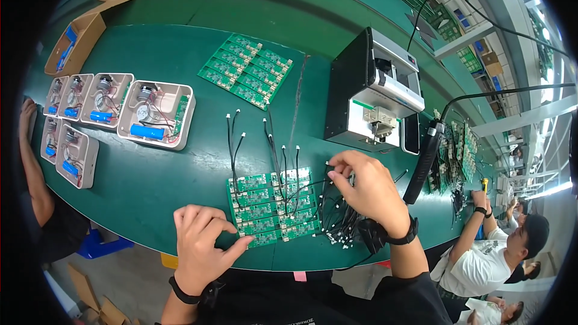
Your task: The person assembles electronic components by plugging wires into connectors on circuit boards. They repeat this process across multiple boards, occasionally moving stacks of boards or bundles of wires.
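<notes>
While pressed flat on the near-left corner of the green circuit board panel (274,207), left hand (201,247) open, grasping nothing. Right hand (367,189) pinching a black wire (330,182) just right of panel, above wire bundle (343,225).

Green circuit board panel (272,206) with black white-tipped wires (340,219) on a dark green table (162,54); white-cased units (156,114) hold blue cylinders.

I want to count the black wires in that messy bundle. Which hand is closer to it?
Right. The right hand is just above the bundle of black wires, its fingertips pinching wires at the top of it. The left hand rests at the near-left corner of the green circuit board panel, farther left.
</notes>
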`<state>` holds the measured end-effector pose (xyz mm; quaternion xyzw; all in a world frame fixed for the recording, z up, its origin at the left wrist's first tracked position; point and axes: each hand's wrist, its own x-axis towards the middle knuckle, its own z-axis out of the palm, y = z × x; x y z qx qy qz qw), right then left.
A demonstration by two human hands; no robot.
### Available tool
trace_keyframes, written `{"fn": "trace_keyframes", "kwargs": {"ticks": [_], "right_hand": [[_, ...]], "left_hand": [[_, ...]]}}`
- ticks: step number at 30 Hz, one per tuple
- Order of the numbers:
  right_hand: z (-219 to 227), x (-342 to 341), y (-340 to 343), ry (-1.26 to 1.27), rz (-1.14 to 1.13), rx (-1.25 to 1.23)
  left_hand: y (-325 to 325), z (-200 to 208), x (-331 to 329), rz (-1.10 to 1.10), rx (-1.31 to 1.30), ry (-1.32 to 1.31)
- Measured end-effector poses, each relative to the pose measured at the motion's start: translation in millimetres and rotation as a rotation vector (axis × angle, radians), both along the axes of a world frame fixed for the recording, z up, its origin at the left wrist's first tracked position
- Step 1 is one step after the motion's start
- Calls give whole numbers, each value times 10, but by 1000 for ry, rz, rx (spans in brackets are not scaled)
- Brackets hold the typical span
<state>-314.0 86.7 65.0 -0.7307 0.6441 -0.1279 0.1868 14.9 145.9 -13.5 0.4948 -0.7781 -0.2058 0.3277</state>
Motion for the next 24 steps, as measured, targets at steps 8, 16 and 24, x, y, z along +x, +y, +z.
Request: {"fn": "trace_keyframes", "kwargs": {"ticks": [8,16,24], "right_hand": [[42,-49,222,99,196,66],[374,-132,500,-226,-72,61],[382,-28,467,-925,-250,-4]], "left_hand": [[-5,67,12,4,-7,-37],[-19,116,-52,-18,11,35],[-24,234,-243,-107,18,177]]}}
